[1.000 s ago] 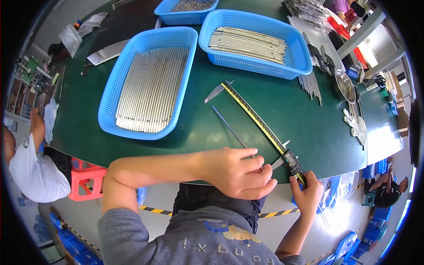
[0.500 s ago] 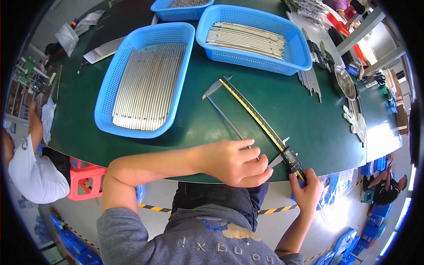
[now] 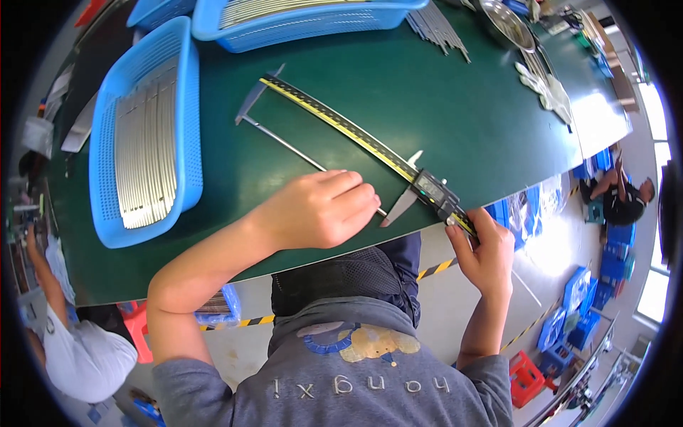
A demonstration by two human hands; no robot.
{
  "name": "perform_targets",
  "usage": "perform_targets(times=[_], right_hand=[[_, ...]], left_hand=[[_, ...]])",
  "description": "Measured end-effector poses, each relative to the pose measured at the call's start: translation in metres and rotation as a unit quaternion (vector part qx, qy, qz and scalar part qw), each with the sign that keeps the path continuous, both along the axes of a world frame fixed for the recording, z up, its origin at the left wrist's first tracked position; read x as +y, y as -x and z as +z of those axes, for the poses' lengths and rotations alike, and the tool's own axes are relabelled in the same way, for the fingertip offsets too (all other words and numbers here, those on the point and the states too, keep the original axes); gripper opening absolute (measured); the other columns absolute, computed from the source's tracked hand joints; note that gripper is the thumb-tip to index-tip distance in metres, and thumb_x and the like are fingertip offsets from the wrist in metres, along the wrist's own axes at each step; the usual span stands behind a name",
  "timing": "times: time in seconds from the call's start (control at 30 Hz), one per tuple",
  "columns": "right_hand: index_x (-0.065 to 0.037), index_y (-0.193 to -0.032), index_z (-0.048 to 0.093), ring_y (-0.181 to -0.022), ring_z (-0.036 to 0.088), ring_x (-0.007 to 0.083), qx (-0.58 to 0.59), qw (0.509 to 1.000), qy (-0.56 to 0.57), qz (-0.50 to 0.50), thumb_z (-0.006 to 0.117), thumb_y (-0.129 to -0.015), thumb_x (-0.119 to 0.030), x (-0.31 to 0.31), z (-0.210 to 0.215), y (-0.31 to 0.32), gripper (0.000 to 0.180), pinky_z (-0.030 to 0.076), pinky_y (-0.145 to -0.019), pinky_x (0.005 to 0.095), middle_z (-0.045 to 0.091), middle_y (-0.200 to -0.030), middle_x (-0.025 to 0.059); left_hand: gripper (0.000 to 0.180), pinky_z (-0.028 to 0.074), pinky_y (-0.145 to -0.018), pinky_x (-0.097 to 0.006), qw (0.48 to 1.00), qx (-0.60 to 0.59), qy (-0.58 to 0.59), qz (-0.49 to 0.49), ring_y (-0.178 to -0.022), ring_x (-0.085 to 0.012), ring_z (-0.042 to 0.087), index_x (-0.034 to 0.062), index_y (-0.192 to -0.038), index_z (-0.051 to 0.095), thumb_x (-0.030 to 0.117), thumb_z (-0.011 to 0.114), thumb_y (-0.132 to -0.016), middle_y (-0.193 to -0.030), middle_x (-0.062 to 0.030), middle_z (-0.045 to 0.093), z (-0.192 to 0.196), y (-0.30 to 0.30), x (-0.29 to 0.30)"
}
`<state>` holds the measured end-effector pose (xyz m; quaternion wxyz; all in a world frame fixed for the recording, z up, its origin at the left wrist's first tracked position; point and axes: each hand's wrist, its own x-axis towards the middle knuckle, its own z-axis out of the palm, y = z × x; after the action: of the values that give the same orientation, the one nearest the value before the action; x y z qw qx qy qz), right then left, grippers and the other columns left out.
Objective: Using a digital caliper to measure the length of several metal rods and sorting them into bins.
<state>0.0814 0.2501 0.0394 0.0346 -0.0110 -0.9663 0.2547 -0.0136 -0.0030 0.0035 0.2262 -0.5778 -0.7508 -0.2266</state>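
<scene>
A long digital caliper (image 3: 356, 132) with a yellow scale lies slantwise on the green table (image 3: 455, 107). My right hand (image 3: 484, 249) grips its near end at the table's edge, just past the slider with the display. A thin metal rod (image 3: 284, 142) lies between the caliper's jaws. My left hand (image 3: 324, 210) rests on the rod's near end, fingers curled over it.
A blue basket (image 3: 146, 142) of metal rods stands at the left, another blue basket (image 3: 299, 18) at the back. Loose rods, a metal bowl (image 3: 506, 25) and white gloves (image 3: 544, 89) lie at the far right. Another person sits at lower left; one more sits at right.
The view has drawn closer over the table. My hands keep their hold on the rod and the caliper's end; the rod now lies nearer the caliper's jaws.
</scene>
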Motion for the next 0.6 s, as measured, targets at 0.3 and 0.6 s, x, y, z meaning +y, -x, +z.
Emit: perform_targets(times=[0.3, 0.6], right_hand=[[-0.006, -0.078, 0.058, -0.042, 0.049, 0.022, 0.011, 1.0, -0.026, -0.009, 0.071, -0.076, -0.031, 0.003, -0.005, -0.006, 0.029, 0.037, -0.042, 0.0318, 0.049, -0.051, 0.0062], [-0.006, -0.072, 0.053, -0.046, 0.053, 0.0257, 0.022, 0.999, -0.029, 0.004, 0.07, -0.077, -0.037, 0.006, -0.014, -0.006, 0.036, 0.04, -0.043, 0.0348, 0.054, -0.056, 0.007]], left_hand=[[0.01, 0.053, -0.065, -0.027, 1.0, -0.003, 0.002, 0.01, -0.076, -0.017, 0.057, 0.0035, -0.077, 0.062, 0.007, 0.066, -0.068, -0.08, -0.0029, 0.057, 0.004, -0.002, 0.004], [0.021, 0.053, -0.068, -0.03, 1.0, -0.003, 0.023, 0.0, -0.079, -0.0196, 0.06, 0.0035, -0.087, 0.064, 0.009, 0.065, -0.067, -0.084, -0.0051, 0.06, 0.008, 0.007, 0.001]])
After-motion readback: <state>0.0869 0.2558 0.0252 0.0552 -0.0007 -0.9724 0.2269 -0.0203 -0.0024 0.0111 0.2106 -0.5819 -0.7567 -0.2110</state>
